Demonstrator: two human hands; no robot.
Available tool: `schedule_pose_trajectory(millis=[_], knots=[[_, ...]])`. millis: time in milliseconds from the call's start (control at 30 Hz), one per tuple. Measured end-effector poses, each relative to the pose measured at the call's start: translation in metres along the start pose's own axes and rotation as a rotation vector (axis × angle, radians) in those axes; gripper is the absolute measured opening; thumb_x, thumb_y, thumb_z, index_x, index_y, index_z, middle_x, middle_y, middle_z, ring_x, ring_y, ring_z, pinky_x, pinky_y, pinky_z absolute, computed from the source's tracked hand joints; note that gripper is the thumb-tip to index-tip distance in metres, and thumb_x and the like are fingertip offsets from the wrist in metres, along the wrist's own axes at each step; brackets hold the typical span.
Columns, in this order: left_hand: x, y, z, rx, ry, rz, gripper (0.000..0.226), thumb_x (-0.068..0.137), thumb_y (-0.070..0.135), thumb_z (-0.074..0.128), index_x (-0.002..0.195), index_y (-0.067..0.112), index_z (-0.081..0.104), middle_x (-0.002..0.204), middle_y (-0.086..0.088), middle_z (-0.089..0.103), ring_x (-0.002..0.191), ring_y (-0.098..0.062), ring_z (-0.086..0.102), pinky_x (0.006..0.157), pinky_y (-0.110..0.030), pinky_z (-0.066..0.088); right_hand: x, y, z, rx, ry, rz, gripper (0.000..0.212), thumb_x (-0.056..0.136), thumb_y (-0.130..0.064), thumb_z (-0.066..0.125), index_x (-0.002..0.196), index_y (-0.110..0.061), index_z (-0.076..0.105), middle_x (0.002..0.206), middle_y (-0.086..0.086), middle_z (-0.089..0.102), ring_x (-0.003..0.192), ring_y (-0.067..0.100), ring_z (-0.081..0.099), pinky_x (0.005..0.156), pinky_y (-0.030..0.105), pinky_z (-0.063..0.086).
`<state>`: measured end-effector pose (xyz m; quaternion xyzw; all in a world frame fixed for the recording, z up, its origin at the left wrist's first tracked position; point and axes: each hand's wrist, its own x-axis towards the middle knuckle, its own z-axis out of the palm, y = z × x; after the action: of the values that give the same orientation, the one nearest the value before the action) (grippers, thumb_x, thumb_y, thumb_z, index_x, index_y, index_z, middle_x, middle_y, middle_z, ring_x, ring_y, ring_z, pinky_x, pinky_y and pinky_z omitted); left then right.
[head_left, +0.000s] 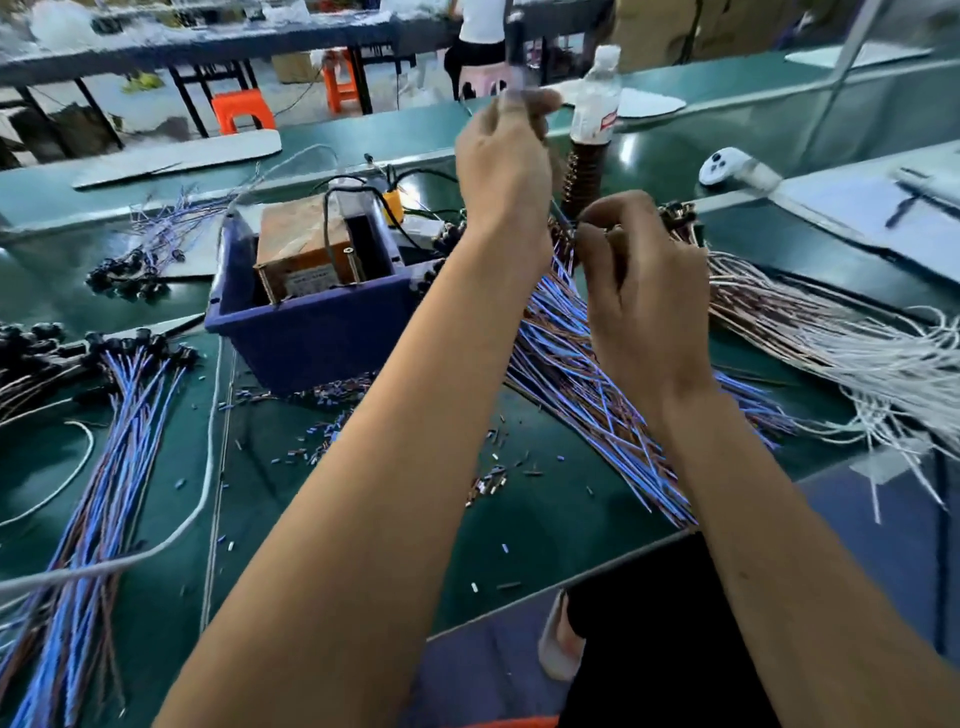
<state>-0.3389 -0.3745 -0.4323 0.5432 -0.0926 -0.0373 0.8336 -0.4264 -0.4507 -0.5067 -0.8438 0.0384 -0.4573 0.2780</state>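
Green workbench (545, 519), orange stools (243, 110)

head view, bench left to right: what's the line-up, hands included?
Blue-brown wire bundle → blue bin → left hand, pinching a thin wire → right hand, pinching its lower end → white wires.

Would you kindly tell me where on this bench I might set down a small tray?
The green mat at the near edge, between the left wire bundle and the blue-brown wire pile, holds only scraps. The far belt behind the blue bin looks bare. Crowded around the right hand, pinching wire ends.
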Motion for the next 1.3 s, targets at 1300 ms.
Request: schedule_pose_trajectory(millis=[1300], knots=[[-0.039,0.018,-0.237,1.336,-0.351,-0.615,0.028,0.092,-0.006,0.039,0.072,0.004,0.054,0.041,-0.002,0.053,0.031,-0.014,0.048,0.037,-0.021,0.043,-0.057,-0.134,0.120,0.032,-0.774,0.178,0.021,0.078,-0.016,0.069,0.097,-0.020,0.078,0.088,0.010,0.074,0.084,0.038,0.069,0.072,0.043,0.060]])
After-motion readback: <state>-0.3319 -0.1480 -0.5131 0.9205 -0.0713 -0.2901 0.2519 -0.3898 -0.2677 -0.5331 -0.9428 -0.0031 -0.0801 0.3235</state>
